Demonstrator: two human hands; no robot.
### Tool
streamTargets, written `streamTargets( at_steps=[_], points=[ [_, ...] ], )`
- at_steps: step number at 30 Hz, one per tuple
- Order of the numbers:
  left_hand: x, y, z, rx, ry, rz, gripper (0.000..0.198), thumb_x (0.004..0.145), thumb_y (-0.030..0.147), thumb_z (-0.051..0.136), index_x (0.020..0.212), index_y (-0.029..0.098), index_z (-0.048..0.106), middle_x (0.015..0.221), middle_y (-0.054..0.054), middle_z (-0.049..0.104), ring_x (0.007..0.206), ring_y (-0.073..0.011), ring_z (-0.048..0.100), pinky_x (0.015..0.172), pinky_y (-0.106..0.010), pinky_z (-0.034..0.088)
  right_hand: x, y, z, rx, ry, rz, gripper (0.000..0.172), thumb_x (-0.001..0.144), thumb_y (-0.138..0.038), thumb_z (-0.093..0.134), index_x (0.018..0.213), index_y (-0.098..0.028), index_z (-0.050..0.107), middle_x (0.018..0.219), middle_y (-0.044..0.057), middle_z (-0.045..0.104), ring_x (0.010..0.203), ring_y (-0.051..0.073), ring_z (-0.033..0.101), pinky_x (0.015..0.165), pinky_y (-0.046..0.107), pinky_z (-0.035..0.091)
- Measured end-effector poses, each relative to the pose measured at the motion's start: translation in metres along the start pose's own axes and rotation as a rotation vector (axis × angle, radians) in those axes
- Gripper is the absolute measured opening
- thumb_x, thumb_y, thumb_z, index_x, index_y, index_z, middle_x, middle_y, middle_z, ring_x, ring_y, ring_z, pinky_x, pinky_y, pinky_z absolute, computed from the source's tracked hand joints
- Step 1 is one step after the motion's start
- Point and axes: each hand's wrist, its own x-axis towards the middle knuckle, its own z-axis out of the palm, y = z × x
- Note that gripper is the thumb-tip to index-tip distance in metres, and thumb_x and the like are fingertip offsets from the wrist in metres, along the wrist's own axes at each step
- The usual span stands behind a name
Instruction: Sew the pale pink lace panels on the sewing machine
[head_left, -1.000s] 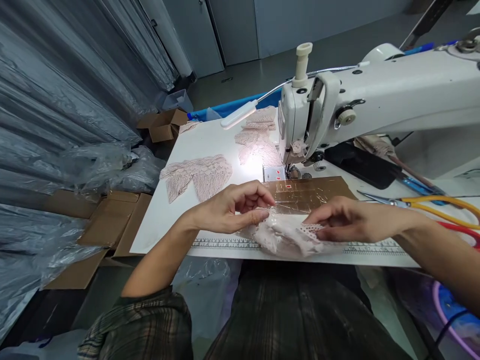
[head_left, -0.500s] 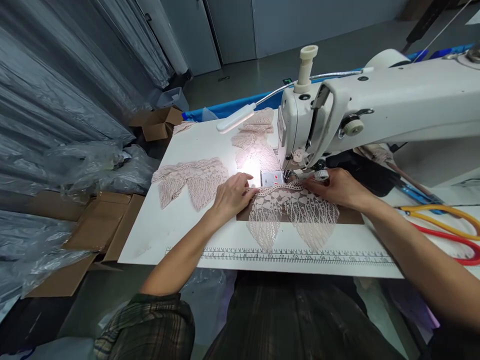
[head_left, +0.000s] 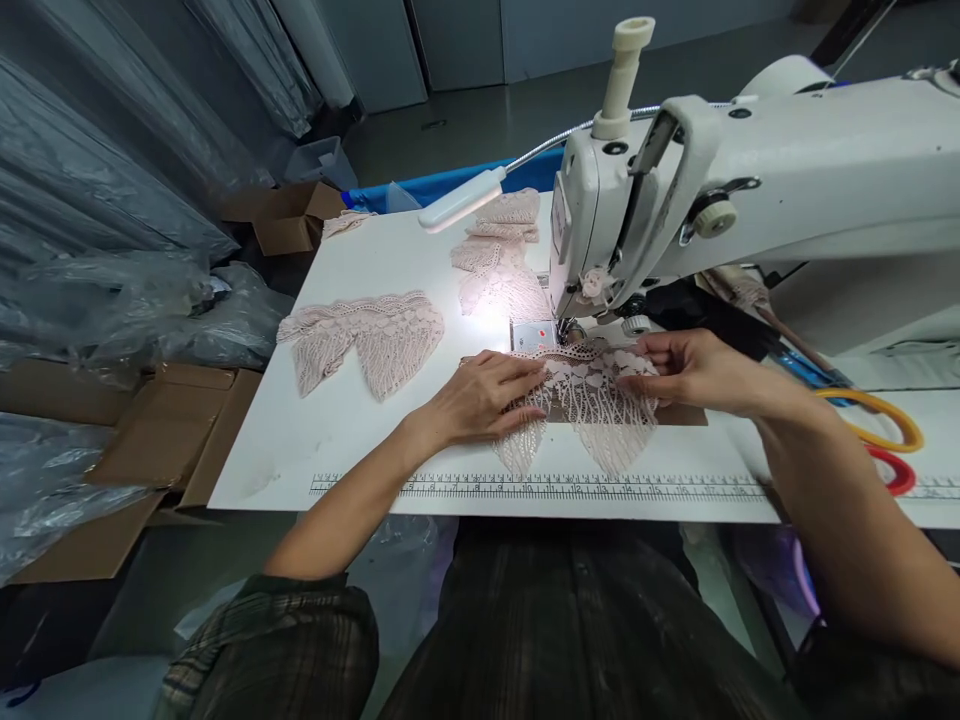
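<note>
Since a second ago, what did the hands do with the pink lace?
The lace was bunched up at the table's near edge; now it lies spread flat, top edge under the sewing machine's needle. The left hand moved forward and presses it flat; the right hand holds its right side. The other lace pieces, lamp and scissors stayed put.

Needle hidden behind sewing machine [head_left: 675,190] head; scissors [head_left: 885,450] cut off.
</note>
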Motion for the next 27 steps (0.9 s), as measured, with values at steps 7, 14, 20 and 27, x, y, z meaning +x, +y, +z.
streamTargets(
  at_steps=[7,14,20,27],
  points=[
    [-0.007,-0.004,-0.028,-0.94,-0.14,-0.519,0.096,0.086,0.085,0.045,0.15,0.015,0.039,0.118,-0.018,0.069,0.087,-0.0219,0.073,0.071,-0.033,0.059,0.0,-0.053,0.07,0.42,-0.173,0.051,0.059,0.064,-0.047,0.089,0.11,-0.016,0.068,0.086,0.005,0.072,0.069,0.012,0.067,0.061,0.024,0.061],
    [-0.006,0.006,-0.031,-0.51,-0.08,-0.748,0.077,0.081,0.046,0.077,0.146,0.016,0.047,0.134,-0.018,0.065,0.128,-0.0341,0.061,0.097,-0.042,0.056,0.013,-0.023,0.051,-0.419,0.166,-0.334,0.04,0.096,-0.046,0.053,0.114,-0.017,0.072,0.096,0.01,0.074,0.083,0.021,0.07,0.079,0.039,0.058],
    [-0.005,0.004,-0.034,-0.48,-0.095,-0.787,0.07,0.084,0.037,0.075,0.145,0.014,0.049,0.137,-0.018,0.064,0.13,-0.0338,0.061,0.102,-0.044,0.054,0.013,0.003,0.052,-0.815,0.142,-0.781,0.042,0.102,-0.036,0.041,0.133,-0.019,0.065,0.111,0.015,0.066,0.101,0.024,0.063,0.089,0.042,0.055],
    [-0.008,-0.006,-0.023,-0.605,-0.006,-0.828,0.069,0.08,0.035,0.081,0.14,0.015,0.053,0.12,-0.015,0.071,0.104,-0.027,0.072,0.081,-0.037,0.061,0.03,0.001,0.054,-0.968,0.116,-0.713,0.045,0.103,-0.037,0.035,0.131,-0.019,0.064,0.108,0.015,0.059,0.082,0.02,0.059,0.071,0.034,0.054]
  ],
)
